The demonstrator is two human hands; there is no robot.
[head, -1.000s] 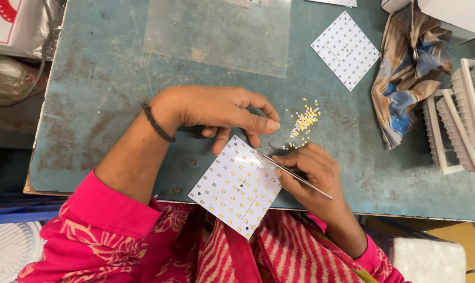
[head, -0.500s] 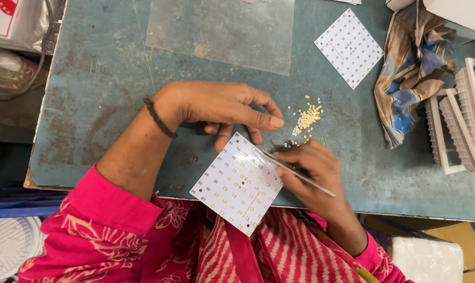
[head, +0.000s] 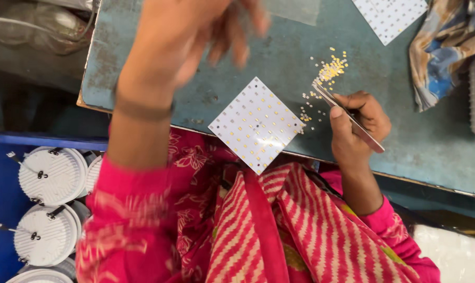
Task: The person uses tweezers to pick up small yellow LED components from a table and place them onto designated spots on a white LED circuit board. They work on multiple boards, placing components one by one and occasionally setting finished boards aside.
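Left hand (head: 195, 31) raised, blurred, fingers spread; right hand (head: 355, 123) in pinching grip

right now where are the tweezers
In the head view the tweezers are right of centre, held in the right hand, with their tips at the scattered yellow chips, just right of the white square board.

Blue-green table (head: 237, 68), white board (head: 256, 124), yellow chips (head: 331, 68)

Desk (head: 237, 78): painted teal surface, matt, worn and scuffed. Square board (head: 256, 124): smooth white face with small yellow pads. Tweezers (head: 347, 116): bare metal, slightly glossy. Loose chips (head: 331, 68): tiny, yellow. Cloth (head: 442, 47): soft printed fabric, crumpled. Round housings (head: 51, 175): white, matt, ribbed.
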